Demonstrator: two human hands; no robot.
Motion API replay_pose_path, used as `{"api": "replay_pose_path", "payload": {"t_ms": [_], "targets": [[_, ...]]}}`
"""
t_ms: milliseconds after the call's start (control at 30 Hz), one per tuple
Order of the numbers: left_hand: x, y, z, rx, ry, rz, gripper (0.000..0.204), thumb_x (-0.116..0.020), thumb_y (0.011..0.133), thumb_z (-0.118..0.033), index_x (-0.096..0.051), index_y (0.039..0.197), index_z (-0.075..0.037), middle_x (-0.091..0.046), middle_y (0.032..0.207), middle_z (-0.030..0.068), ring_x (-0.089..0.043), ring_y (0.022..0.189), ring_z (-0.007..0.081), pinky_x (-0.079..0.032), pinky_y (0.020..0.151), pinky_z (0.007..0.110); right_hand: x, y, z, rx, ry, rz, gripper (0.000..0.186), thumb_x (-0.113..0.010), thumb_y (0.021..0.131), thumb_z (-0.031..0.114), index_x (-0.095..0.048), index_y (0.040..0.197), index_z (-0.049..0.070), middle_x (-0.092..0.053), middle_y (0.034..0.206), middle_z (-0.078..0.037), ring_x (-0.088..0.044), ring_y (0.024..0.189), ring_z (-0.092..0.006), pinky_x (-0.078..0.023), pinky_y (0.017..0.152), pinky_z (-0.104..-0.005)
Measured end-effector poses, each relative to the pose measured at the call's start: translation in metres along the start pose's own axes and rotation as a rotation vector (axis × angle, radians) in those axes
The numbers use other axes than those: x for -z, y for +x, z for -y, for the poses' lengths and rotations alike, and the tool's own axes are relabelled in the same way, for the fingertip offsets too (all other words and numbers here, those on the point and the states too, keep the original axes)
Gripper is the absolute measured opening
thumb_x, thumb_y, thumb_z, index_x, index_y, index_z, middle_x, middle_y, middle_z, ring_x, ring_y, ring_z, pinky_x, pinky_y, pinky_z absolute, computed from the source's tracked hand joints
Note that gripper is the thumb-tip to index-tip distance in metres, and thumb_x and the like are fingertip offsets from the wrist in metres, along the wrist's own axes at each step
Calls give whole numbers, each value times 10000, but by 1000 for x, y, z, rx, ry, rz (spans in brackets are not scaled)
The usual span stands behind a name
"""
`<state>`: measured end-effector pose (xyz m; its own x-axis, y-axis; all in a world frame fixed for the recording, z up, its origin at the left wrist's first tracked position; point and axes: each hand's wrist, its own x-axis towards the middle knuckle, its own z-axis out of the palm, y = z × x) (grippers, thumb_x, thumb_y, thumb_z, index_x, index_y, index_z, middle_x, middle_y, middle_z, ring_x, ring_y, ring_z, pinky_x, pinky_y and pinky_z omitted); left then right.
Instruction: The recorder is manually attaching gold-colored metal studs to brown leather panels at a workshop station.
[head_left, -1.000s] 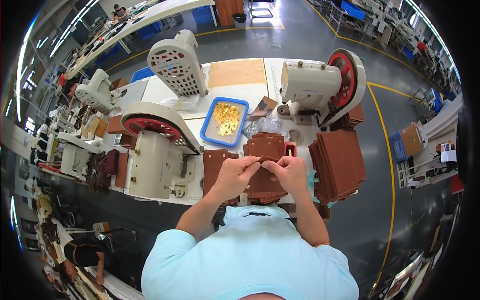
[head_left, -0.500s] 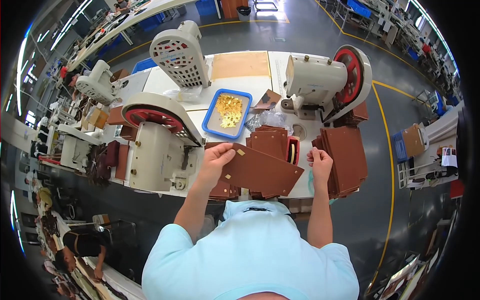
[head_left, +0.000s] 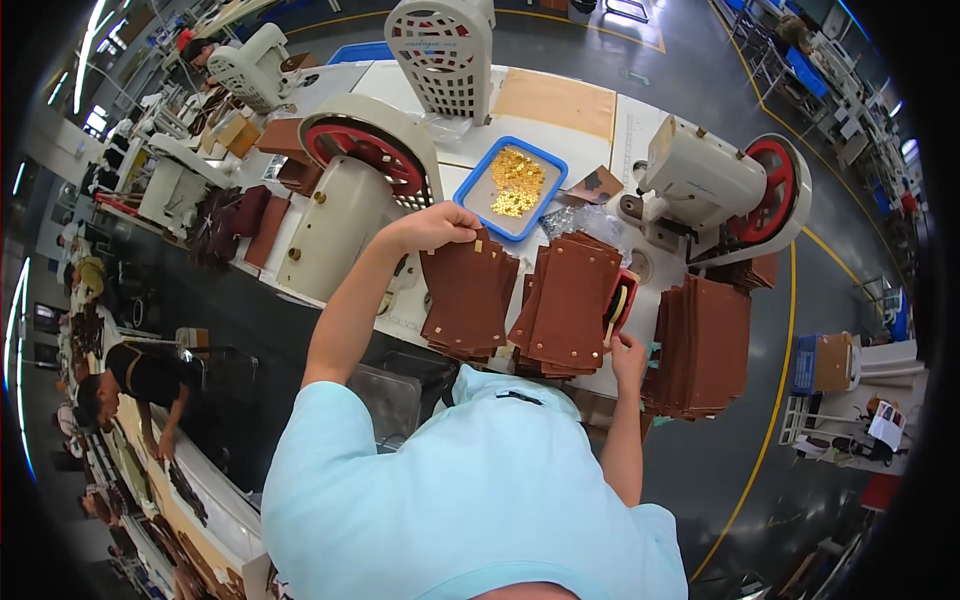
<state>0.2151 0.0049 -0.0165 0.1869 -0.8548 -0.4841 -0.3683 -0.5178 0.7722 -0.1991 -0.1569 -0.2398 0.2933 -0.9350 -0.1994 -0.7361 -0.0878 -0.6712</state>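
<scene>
My left hand (head_left: 445, 228) pinches the top corner of a brown leather piece (head_left: 462, 295) that lies over the left stack, with small gold fittings near its corners. My right hand (head_left: 627, 358) is closed at the lower end of a red holder (head_left: 625, 295) with a pale strip in it; what the fingertips hold, if anything, is too small to tell. A middle stack of brown pieces (head_left: 560, 310) with metal studs lies between my hands, and a taller stack (head_left: 700, 350) stands to the right. A blue-rimmed tray (head_left: 463, 200) of gold pieces lies beyond my left hand.
Sewing machines stand at left (head_left: 335, 230), back (head_left: 435, 55) and right (head_left: 700, 175). A plastic bag (head_left: 590, 225) and a board (head_left: 555, 100) lie on the white table (head_left: 640, 100). A co-worker (head_left: 150, 390) in black is at a bench lower left.
The leather piece that was held slanting across the middle now lies upright over the left stack. My right hand has moved down to the red holder. The whole view has shifted.
</scene>
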Motion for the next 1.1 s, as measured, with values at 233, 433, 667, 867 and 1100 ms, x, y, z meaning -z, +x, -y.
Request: {"api": "replay_pose_path", "payload": {"t_ms": [233, 433, 667, 867, 1100], "targets": [[-46, 9, -3, -340, -939, -322, 257, -575, 935, -28, -543, 1188, 2, -679, 1031, 86, -666, 905, 141, -565, 776, 278, -16, 5, -5, 28, 11, -47, 390, -689, 841, 301, -707, 1066, -17, -729, 867, -149, -687, 674, -209, -536, 679, -357], [-143, 6, 45, -63, -773, -74, 403, -692, 810, -3, -526, 1177, -23, -675, 1060, 92, -673, 901, 169, -575, 739, 300, -18, -1, -8, -169, 76, 105, 337, -728, 789, 332, -737, 969, 47, -721, 930, -160, -693, 870, -319, -527, 794, -402], [-176, 15, 62, 166, 425, -105, 477, -768, 767, -340, -623, 1084, -14, -708, 872, 116, -696, 803, 257, -523, 745, 398, -18, -8, 8, -352, 516, 91, 187, -725, 839, 163, -721, 918, -6, -704, 809, -66, -670, 695, -161, -559, 633, -292], [-187, 75, 33, -162, 491, -530, 594, -778, 754, -384, -558, 1189, -44, -675, 1010, 136, -658, 990, 323, -521, 812, 447, -32, -26, 10, -417, 986, -51, 110, -712, 849, 82, -719, 854, -27, -694, 883, -56, -657, 822, -139, -543, 689, -282], [-192, 111, 18, 2, 456, -381, 733, -792, 762, -314, -382, 1318, -72, -662, 984, 233, -657, 960, 394, -529, 812, 478, -53, -35, -4, -327, 744, -223, 207, -756, 837, 140, -721, 783, -56, -698, 860, -45, -580, 768, -80, -468, 696, -248]]}}
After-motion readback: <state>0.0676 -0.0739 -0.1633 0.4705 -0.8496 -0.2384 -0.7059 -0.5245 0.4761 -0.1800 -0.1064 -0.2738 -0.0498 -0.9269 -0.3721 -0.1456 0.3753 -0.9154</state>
